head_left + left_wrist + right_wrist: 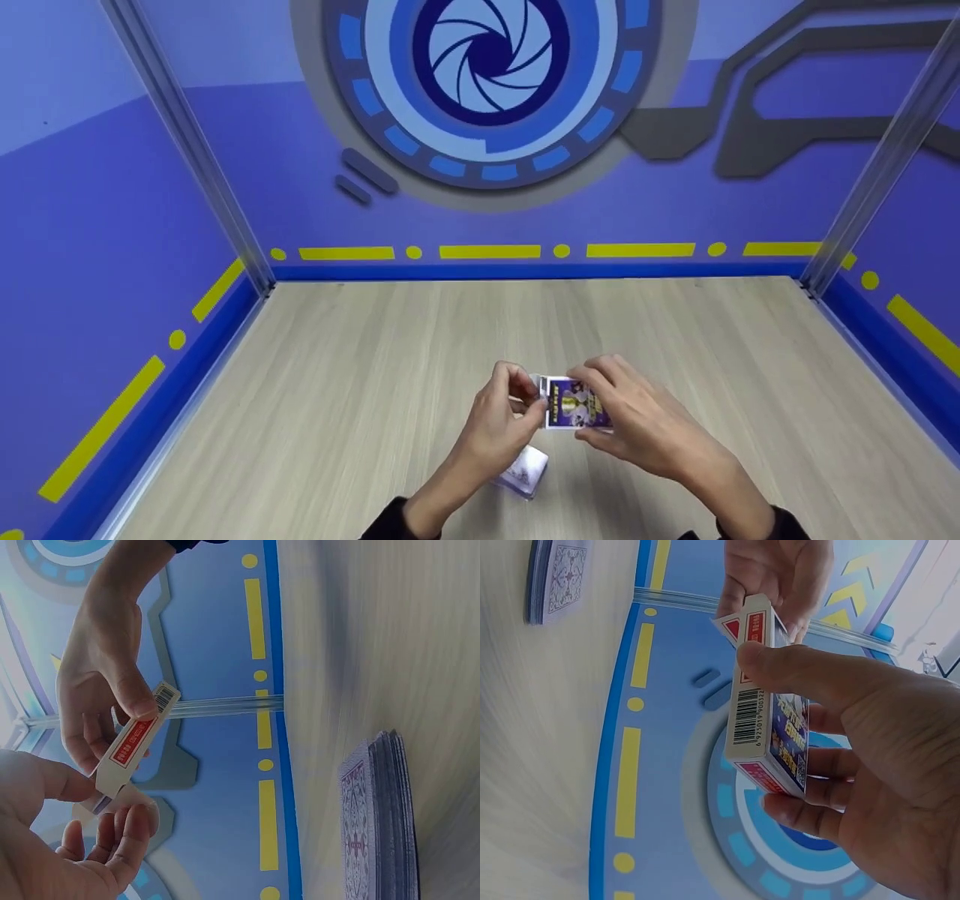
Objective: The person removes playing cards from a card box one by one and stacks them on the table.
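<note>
A small playing-card box (568, 409), white-edged with a purple printed face, is held above the table between both hands. My right hand (652, 424) grips it by its long edges, the thumb on the narrow side with the barcode (748, 716). At the box's other end, my left hand (491, 424) pinches the end flap with thumb and fingers. That flap (728, 628) stands out from the box in the right wrist view. Below the left hand, a stack of playing cards (527, 472) lies on the table, patterned back up; the left wrist partly covers it in the head view.
The light wood-grain table (360, 390) spreads around the hands. Blue-purple printed panels (240, 172) with yellow dashes enclose its back and sides, joined by metal corner posts (217, 172).
</note>
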The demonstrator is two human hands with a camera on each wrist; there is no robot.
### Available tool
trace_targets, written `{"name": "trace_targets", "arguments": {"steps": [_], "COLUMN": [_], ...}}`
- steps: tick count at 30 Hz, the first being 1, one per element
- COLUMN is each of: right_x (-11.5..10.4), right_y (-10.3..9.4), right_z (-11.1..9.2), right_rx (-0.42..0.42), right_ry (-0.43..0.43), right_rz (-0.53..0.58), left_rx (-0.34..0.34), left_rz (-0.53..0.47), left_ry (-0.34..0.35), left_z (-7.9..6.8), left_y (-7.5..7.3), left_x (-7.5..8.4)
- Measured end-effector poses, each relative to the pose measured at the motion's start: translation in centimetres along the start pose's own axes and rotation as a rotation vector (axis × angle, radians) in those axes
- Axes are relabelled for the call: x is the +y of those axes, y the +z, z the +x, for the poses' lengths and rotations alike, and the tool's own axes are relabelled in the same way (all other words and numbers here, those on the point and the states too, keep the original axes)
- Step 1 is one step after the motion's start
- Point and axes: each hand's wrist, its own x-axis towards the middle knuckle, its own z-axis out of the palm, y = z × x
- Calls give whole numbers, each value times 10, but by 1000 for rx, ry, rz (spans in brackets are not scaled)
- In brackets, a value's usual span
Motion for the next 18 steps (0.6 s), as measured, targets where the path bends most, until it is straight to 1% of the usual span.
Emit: {"name": "trace_targets", "arguments": {"steps": [4,11,14,18], "right_x": [-2,-4,-4,-2], "right_y": [1,0,1,1], "right_z": [-1,-1,0,0], "right_rx": [0,-28,-39,-42], "right_ry": [-17,-11,-3,4], "right_rz": [-8,-16,-17,-14], "left_rx": [-6,6,-6,-42], "left_rz": [17,37,12,-45], "left_ry": [-19,-26,-31,-44], "left_z": [-1,0,0,1], "left_y": [-1,-3,-4,-5], "left_x": [0,-2,-2,-3]}}
